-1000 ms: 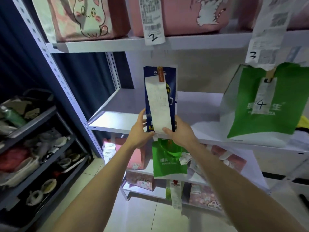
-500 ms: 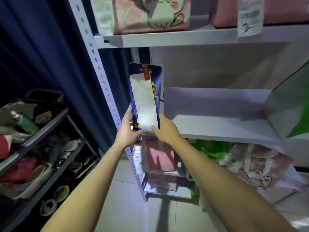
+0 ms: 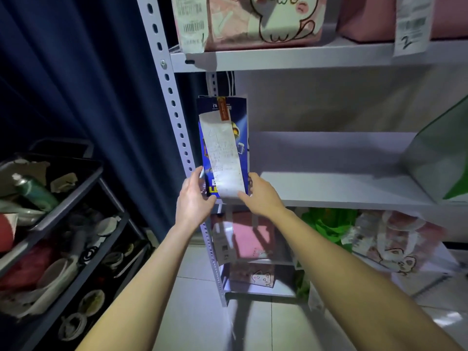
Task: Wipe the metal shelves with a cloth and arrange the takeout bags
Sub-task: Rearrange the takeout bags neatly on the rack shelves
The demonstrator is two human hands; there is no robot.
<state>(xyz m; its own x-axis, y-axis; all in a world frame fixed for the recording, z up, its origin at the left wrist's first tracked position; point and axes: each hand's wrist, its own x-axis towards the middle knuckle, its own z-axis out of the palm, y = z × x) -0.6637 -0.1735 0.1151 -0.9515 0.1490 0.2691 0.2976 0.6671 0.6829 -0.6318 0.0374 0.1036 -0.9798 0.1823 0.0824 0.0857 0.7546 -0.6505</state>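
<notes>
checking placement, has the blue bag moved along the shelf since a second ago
Yes. The blue bag, held by the left hand and right hand, has shifted left along the middle shelf to its perforated front post.

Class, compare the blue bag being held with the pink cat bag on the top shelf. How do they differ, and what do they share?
The blue bag is narrow and tall; the pink cat bag is wider.
The blue bag is gripped near its base by the left hand and right hand; the pink bag stands untouched on the top shelf.
Both carry a paper receipt on the front.
</notes>
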